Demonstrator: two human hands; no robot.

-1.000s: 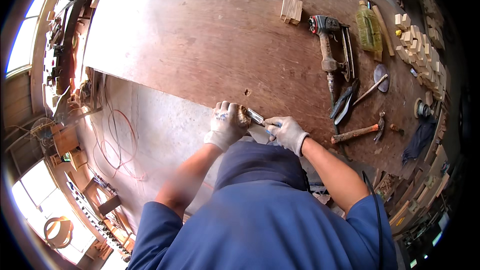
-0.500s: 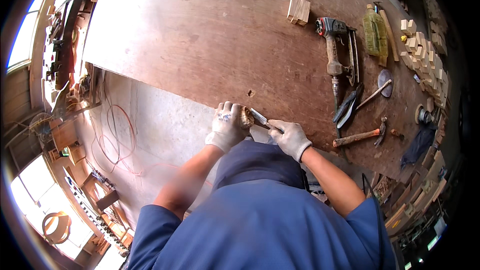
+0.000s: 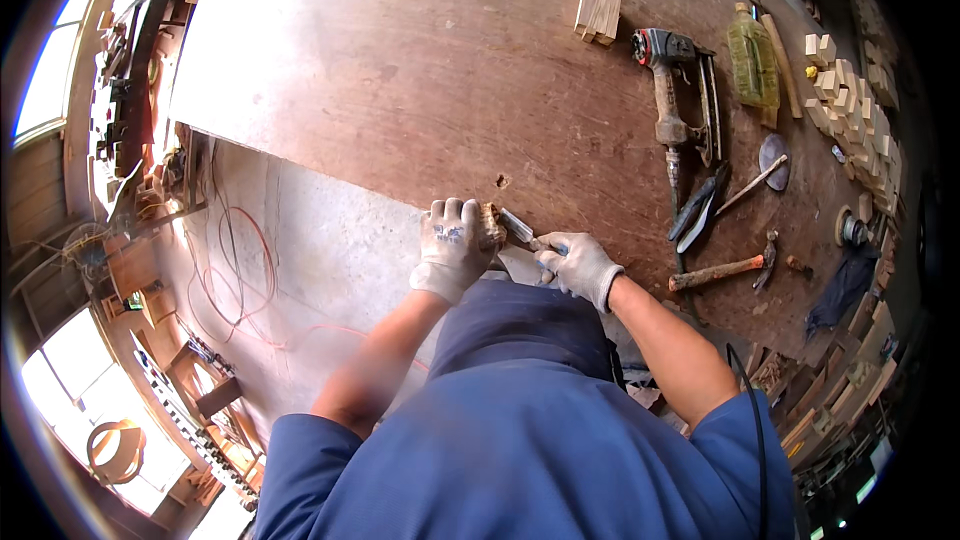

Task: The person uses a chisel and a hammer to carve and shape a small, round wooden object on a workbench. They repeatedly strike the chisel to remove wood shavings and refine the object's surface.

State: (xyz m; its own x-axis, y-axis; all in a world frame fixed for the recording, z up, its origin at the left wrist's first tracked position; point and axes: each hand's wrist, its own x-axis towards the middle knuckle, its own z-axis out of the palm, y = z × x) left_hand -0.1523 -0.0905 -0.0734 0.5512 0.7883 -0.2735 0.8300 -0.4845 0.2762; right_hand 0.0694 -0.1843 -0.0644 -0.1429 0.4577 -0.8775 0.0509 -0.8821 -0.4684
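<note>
Since the last frame, the right hand (image 3: 578, 266) has slid a little toward 12 o'clock and turned, so a bit of blue shows by its fingers now — the left hand (image 3: 450, 248) is in almost the same spot. Both hands wear pale gloves. The left hand is wrapped around a rough brown lump (image 3: 491, 228), which pokes out at its 2 o'clock, by the near edge of the big brown table (image 3: 400, 100). The right hand has its fingers curled around a metal tool (image 3: 517, 226), and the shiny end points to 10 o'clock, right beside the lump. I can't tell if they touch. From the right hand, a hammer (image 3: 725, 271) lies at 3 o'clock, a nail gun (image 3: 668, 105) at 1 o'clock, and a few small wood blocks (image 3: 598, 15) sit far off at 12 o'clock. A yellow-green bottle (image 3: 752, 62) lies past the nail gun, and a big pile of pale blocks (image 3: 852, 115) is at 2 o'clock.
</note>
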